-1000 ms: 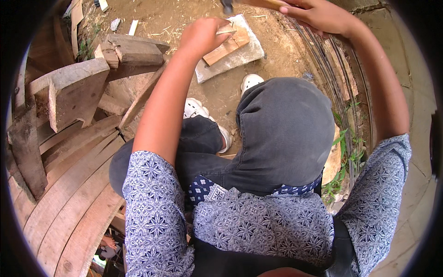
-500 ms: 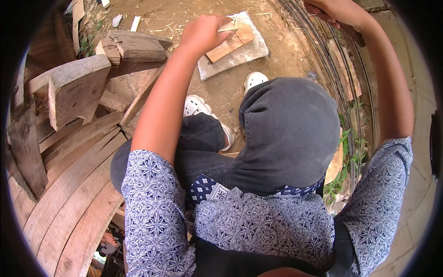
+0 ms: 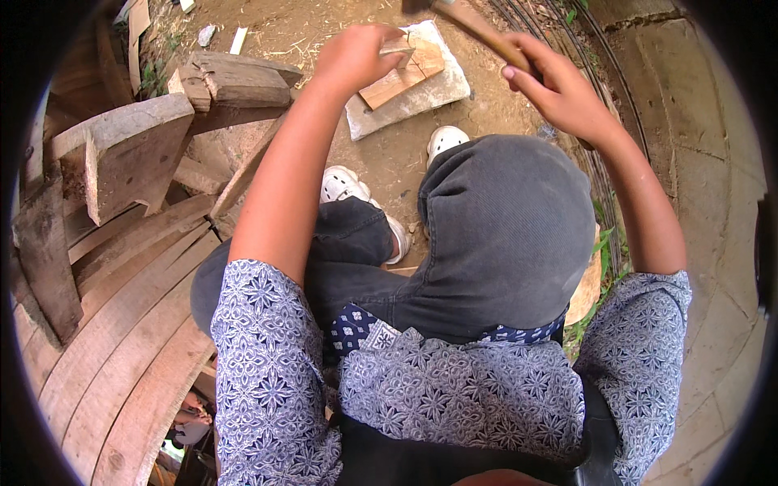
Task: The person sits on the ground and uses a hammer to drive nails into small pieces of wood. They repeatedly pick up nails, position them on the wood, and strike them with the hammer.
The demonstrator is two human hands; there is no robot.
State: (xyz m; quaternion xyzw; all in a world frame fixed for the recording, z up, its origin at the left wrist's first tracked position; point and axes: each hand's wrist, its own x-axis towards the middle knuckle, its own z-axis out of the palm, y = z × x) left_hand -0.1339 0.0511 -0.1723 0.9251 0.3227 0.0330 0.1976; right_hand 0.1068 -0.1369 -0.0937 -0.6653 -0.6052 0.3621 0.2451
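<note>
A hammer (image 3: 480, 34) is gripped in the right hand (image 3: 559, 91), held apart from a wooden board (image 3: 415, 73) laid on a pale slab (image 3: 452, 89). The board's left side is partly overlapped by the left hand (image 3: 355, 58), whose grasp cannot be told.

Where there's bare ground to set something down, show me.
Bare dirt lies between the pale slab and the white clogs; another patch runs from the slab's right edge toward the right hand, holding a hammer. Crowded: the slab, with wooden board and left hand, and the left side's timber blocks and planks.
</note>
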